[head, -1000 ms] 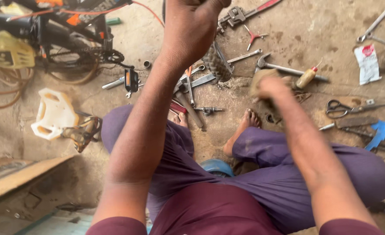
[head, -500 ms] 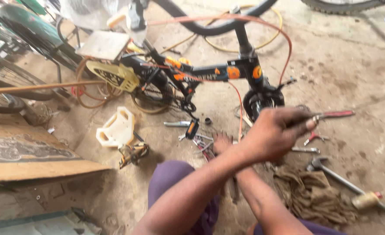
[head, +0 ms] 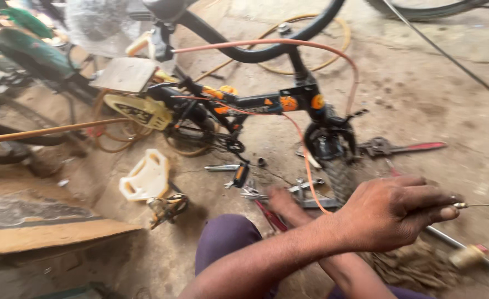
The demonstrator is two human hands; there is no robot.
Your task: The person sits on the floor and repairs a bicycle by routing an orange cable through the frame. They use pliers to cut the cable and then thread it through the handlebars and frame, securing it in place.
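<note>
Brake cable (head: 479,205), a thin bare metal wire with a small brass-coloured end piece, stuck out to the right from the fingertips (head: 446,213) of the left hand (head: 394,213). This hand reached across the body, and its fingers were closed together, pinching the cable end between the thumb and the first fingers; the wire continued level toward the right edge of the view. The right hand was hidden: its forearm (head: 355,277) crossed under the left arm and ran out of the bottom of the view, so I cannot tell how its fingers stood.

Just beyond the left hand, a small black bicycle (head: 266,102) with orange marks lay on the dusty concrete floor (head: 421,94), its knobby tyre (head: 341,180) near the wrist. An orange cable housing (head: 289,43) curved over the frame and came down beside the tyre. A bare foot (head: 280,200) of the person rested among scattered spanners (head: 305,185) in front of the purple trousers (head: 222,243). A pipe wrench with a red handle (head: 402,148) lay on the floor to the right of the tyre. A screwdriver (head: 466,254), perhaps with a wooden handle, lay below the hand beside a dirty rag (head: 416,266), but it was blurred. A white plastic part (head: 145,177) lay to the left.
</note>
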